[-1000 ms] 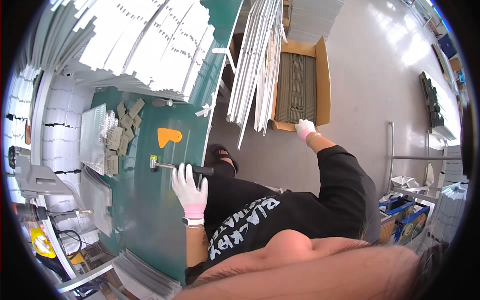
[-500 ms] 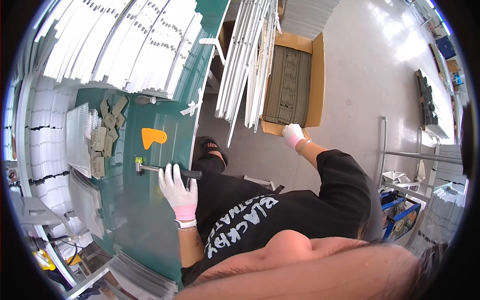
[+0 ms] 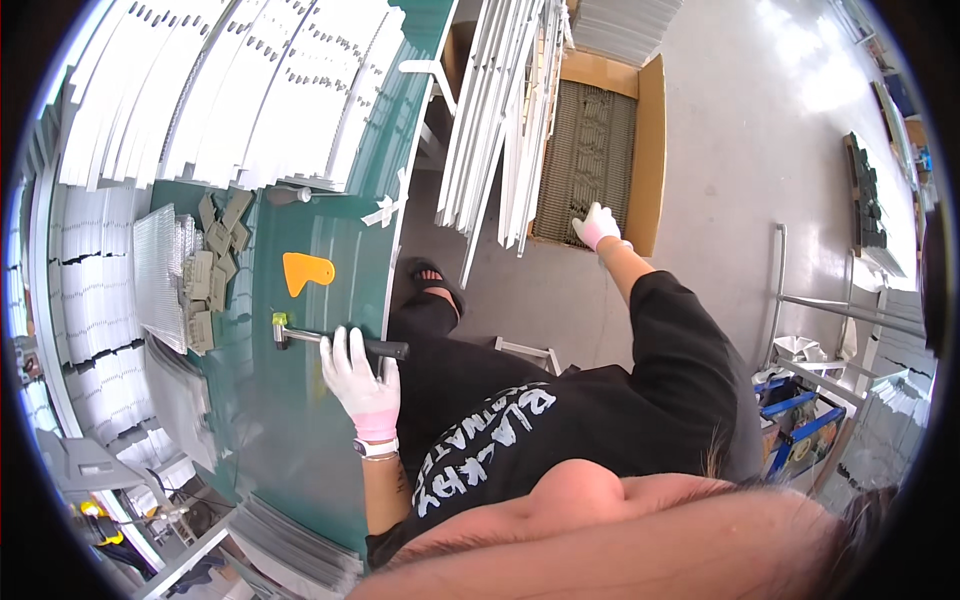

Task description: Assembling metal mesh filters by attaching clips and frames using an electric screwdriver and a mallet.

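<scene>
My left hand (image 3: 352, 378), in a white glove with a pink cuff, lies on the green tabletop with fingers stretched out and open. It rests across the handle of a small hammer (image 3: 388, 349); the hammer's head, with a yellow-green end, lies to the left. My right hand (image 3: 597, 226), gloved alike, is over the near end of a cardboard box (image 3: 652, 160). Its fingers are apart and slightly bent over the rows of grey-brown parts (image 3: 583, 150) packed inside. I see nothing held in it.
On the green table (image 3: 300, 400) lie an orange scraper (image 3: 306, 272), a screwdriver (image 3: 290, 195) and a pile of beige blocks (image 3: 222, 250). White panels (image 3: 250, 90) stack at the back. Long white metal strips (image 3: 490, 130) stand between table and box. A metal rail (image 3: 840, 307) is at right.
My right hand has left the box's near edge and moved inward over the packed parts. My left hand stays on the hammer handle. The view has shifted slightly.
</scene>
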The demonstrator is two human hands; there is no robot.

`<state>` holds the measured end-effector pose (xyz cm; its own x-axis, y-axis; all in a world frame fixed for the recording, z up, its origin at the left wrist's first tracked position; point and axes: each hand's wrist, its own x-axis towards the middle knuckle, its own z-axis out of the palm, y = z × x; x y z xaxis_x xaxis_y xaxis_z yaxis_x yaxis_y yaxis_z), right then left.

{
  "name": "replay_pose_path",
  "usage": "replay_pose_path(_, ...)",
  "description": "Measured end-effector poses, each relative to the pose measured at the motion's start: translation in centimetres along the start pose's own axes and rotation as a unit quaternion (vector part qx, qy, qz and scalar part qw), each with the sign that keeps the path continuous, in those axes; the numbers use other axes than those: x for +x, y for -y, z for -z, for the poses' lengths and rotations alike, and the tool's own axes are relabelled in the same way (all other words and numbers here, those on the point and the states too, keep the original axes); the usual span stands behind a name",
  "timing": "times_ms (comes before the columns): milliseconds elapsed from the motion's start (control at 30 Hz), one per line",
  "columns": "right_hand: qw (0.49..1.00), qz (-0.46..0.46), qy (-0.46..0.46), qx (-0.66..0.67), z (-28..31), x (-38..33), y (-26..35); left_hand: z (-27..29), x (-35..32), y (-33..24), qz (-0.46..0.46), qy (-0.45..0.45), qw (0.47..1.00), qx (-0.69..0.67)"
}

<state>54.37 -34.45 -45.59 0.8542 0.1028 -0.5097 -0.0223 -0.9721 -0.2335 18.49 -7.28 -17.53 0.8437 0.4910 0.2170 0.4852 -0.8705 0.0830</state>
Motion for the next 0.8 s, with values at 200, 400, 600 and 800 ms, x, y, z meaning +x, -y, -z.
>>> replay_pose_path(200,0.992,-0.108,-0.047,-0.036,-2.3,-0.5,3.6,0.2,0.0,-0.1,0.01,-0.005,1.0,0.003)
replay_pose_path(400,0.994,-0.097,-0.032,-0.048,-2.7,1.1,3.0,0.1,0.0,0.2,-0.003,-0.013,1.0,-0.011)
replay_pose_path(600,0.994,-0.103,-0.016,-0.018,-2.4,-0.3,3.2,0.1,0.1,0.2,-0.001,-0.016,1.0,-0.015)
replay_pose_path(800,0.974,-0.179,-0.093,0.102,-1.8,-2.5,4.2,0.1,-0.1,0.3,0.003,-0.011,1.0,-0.016)
